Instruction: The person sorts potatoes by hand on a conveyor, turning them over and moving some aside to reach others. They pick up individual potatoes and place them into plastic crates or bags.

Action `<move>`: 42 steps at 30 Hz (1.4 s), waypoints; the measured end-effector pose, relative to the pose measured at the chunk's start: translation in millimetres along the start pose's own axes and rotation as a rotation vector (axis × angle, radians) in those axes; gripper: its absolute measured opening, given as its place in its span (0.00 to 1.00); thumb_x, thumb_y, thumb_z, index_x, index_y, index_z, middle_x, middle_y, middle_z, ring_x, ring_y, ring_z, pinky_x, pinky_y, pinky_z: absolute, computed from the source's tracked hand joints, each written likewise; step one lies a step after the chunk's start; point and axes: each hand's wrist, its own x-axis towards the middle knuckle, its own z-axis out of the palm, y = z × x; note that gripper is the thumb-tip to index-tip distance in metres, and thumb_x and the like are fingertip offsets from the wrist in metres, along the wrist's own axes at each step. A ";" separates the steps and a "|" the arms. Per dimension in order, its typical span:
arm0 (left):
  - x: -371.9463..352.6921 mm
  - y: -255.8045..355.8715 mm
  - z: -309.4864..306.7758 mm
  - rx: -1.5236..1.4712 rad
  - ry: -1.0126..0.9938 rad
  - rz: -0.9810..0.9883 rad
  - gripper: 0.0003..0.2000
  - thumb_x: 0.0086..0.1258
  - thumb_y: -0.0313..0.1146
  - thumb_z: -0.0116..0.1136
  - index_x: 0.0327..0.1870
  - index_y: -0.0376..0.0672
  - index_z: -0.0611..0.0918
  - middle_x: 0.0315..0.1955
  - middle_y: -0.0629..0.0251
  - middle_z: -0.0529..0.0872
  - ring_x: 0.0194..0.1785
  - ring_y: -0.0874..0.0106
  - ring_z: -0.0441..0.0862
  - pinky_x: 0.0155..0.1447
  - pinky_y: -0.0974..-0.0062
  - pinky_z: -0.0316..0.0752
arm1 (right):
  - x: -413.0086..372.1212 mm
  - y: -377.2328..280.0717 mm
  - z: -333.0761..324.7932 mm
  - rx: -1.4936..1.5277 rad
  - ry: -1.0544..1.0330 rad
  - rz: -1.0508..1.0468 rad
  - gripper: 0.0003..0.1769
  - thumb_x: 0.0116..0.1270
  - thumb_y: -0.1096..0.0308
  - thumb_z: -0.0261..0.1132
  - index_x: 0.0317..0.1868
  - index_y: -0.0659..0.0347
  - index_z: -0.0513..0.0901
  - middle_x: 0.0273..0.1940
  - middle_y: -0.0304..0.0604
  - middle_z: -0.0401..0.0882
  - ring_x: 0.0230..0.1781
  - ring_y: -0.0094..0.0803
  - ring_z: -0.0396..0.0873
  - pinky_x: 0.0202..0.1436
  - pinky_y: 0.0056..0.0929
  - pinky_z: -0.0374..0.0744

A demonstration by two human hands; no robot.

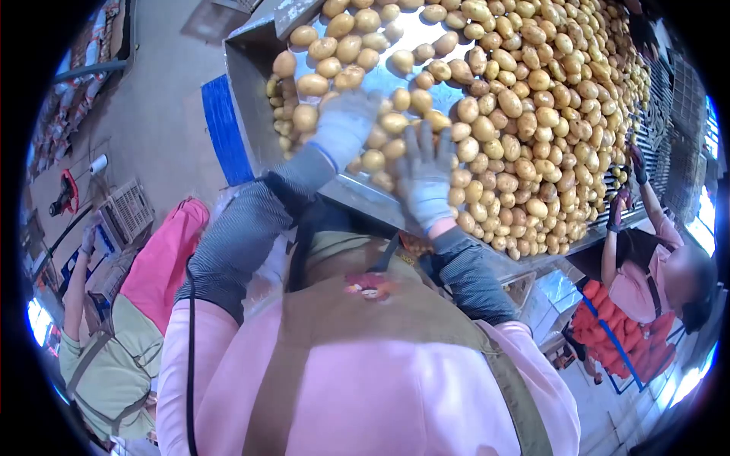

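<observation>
At the near side of a metal counter [417, 32], you're working over loose potatoes [525, 114] — smooth skins, pale yellow to tan, round to oval, some glossy under the light. Sheet metal is grey and shiny, blue strip [226, 129] on the outside of the left wall [255, 91]. Your gloves [426, 199] are grey fabric; sleeve guards [239, 228] dark, finely ribbed.

Room-wise: left wall stands beside the scattered potatoes, front lip [372, 201] runs near both your wrists, bare bright metal shows in patches beyond your fingers. Right side is packed tight, potato against potato, out toward dark bars [660, 121]. Co-worker's gloved hands [621, 204] are at the far right edge, well apart from yours.

Left grip [347, 125]: blurred, over potatoes; can't tell if it's grasping one. Right grip [427, 167]: released, fingers straight and slightly spread, tips pointing away from you. Potatoes lie between the two hands, ahead of both, and just right of the right one — dense heap on that side. Contact under the right fingers can't be made out.
</observation>
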 end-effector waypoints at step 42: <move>65.8 -28.6 -50.8 -1.866 0.233 -0.306 0.21 0.77 0.38 0.53 0.68 0.43 0.72 0.47 0.61 0.84 0.34 0.74 0.79 0.38 0.77 0.74 | 271.1 132.3 -35.1 -0.033 0.351 -0.212 0.20 0.60 0.52 0.73 0.49 0.48 0.84 0.43 0.39 0.81 0.49 0.42 0.80 0.64 0.48 0.71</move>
